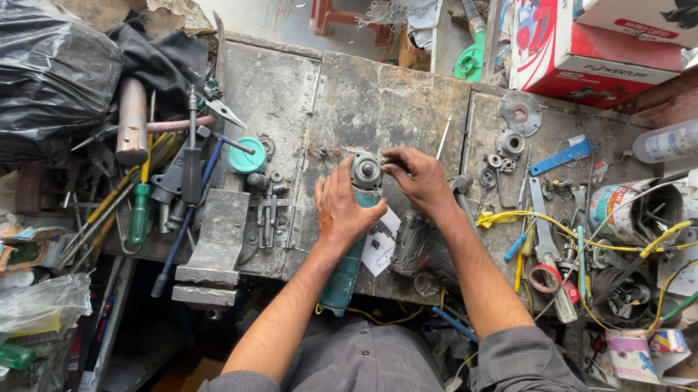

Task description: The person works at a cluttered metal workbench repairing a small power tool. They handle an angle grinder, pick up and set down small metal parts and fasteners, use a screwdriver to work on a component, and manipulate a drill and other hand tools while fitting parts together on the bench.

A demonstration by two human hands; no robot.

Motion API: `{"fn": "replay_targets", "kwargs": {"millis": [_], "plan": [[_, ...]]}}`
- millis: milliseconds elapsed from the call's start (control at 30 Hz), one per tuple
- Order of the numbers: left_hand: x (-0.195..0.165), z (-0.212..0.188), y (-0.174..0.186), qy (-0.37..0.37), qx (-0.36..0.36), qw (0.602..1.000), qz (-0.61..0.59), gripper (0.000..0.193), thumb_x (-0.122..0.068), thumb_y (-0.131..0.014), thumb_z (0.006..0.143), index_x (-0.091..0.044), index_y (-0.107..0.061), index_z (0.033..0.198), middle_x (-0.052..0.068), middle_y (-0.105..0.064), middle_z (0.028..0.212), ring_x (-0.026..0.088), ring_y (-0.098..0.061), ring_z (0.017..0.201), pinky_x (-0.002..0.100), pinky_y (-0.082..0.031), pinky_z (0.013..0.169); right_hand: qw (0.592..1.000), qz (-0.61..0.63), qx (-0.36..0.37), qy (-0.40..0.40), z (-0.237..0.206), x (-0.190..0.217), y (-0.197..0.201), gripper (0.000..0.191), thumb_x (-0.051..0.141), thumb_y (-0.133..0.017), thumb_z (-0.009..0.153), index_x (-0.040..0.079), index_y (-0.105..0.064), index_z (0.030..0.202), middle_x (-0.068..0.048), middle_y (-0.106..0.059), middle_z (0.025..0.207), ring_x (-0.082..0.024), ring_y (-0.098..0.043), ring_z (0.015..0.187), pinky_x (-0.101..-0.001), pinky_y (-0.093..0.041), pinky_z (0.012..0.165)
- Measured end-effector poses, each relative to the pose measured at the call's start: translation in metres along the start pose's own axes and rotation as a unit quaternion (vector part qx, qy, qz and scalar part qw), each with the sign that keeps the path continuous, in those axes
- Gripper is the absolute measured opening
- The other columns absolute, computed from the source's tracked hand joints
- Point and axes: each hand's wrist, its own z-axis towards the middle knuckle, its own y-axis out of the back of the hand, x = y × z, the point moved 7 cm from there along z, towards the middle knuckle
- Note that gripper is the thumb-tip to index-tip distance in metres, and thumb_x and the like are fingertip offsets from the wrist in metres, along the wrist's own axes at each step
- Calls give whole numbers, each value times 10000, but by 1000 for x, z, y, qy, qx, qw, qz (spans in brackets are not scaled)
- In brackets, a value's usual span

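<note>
1. A teal-bodied angle grinder with a grey metal gear head (pixel 355 223) lies lengthwise at the middle of the worn grey metal workbench (pixel 393 106), head pointing away from the person.
2. The left hand (pixel 343 213) is wrapped around the teal body just behind the head, clamping it to the bench.
3. The right hand (pixel 416 177) comes in from the right, fingertips pinched at the gear head's side.
4. Both forearms angle inward, grey sleeves pushed up.
5. Just right of the grinder lies a dark grey tool housing (pixel 417 246).
6. Left sits a steel bench vise (pixel 214 242); right, tangled yellow wires (pixel 586 243).
</note>
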Motion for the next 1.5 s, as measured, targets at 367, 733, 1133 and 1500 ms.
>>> {"fn": "replay_targets", "kwargs": {"millis": [367,733,1133,1500], "plan": [[6,2,-6,5,17,1000,7,1054,-423,-847,660,-57,-351,1515,171,-569,1293,341,-533,1258,558,-240,1175,958,-174,-190,-125,-67,-67,126,164,137,-743,972,75,-770,1122,-124,-740,986,-269,-704,805,-372,-543,719],[4,-1,-5,4,10,1000,5,1058,-436,-852,661,-53,-351,1511,166,-573,1268,340,-538,1240,546,-242,1172,936,-306,-148,-92,-67,-70,123,130,99,-738,956,128,-778,1076,-88,-698,985,-319,-696,866,-421,-551,754],[5,-5,-9,4,-6,1000,0,1064,-465,-854,639,-32,-370,1481,176,-571,1320,343,-534,1260,567,-246,1164,929,-328,-151,-79,-73,-72,122,84,119,-735,979,92,-754,1056,-109,-688,1023,-341,-691,890,-439,-549,765],[5,-4,-12,6,6,1000,2,1037,-463,-843,646,-14,-380,1458,181,-575,1284,337,-527,1252,584,-219,1174,976,-63,-169,-125,-82,-43,100,116,124,-736,998,39,-757,1073,-68,-710,971,-131,-670,831,-286,-541,736]]}}
